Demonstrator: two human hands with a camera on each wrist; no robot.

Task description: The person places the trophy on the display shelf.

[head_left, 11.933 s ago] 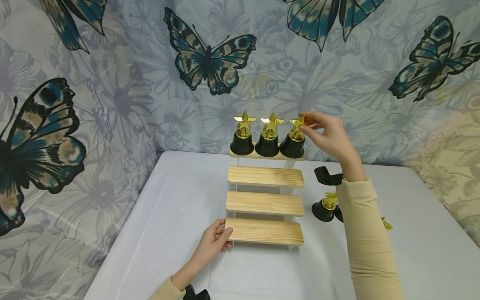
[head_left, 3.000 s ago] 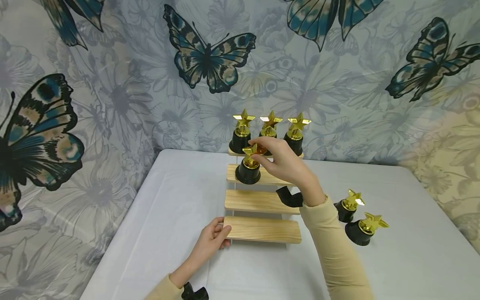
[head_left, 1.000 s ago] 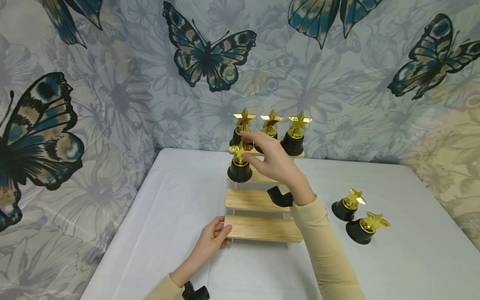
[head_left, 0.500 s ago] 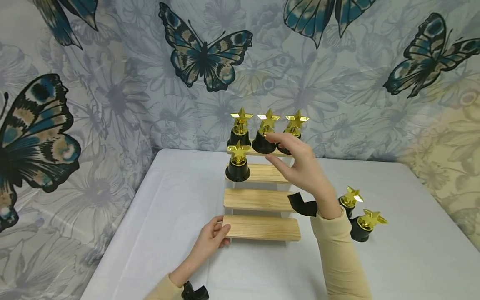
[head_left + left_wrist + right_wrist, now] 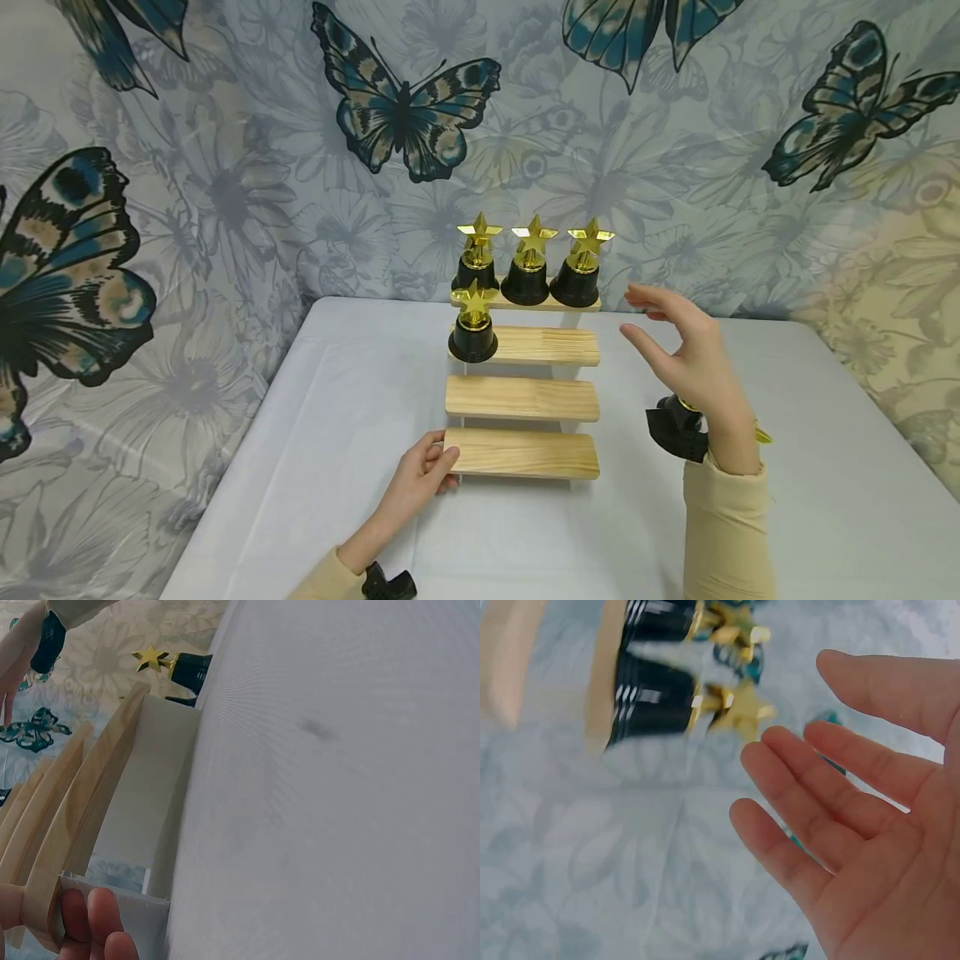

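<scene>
Two hands are at work beside a single pale wooden stand of four stepped planks on white supports. The person's left hand grips the left end of the lowest plank, its thumb on top and fingers beneath. The right hand is released, holding nothing, fingers spread and thumb apart, in the air to the right of the stand.

Four gold star trophies with round black bases stand upright on the stand. Three fill the top plank in a row: a left trophy, a middle trophy and a right trophy. The fourth trophy stands at the left end of the second plank.

At least one more black-and-gold trophy is on the white-covered table, right of the stand; the right wrist hides too much there for a sure count. Five printed butterflies show on the floral backdrop.
</scene>
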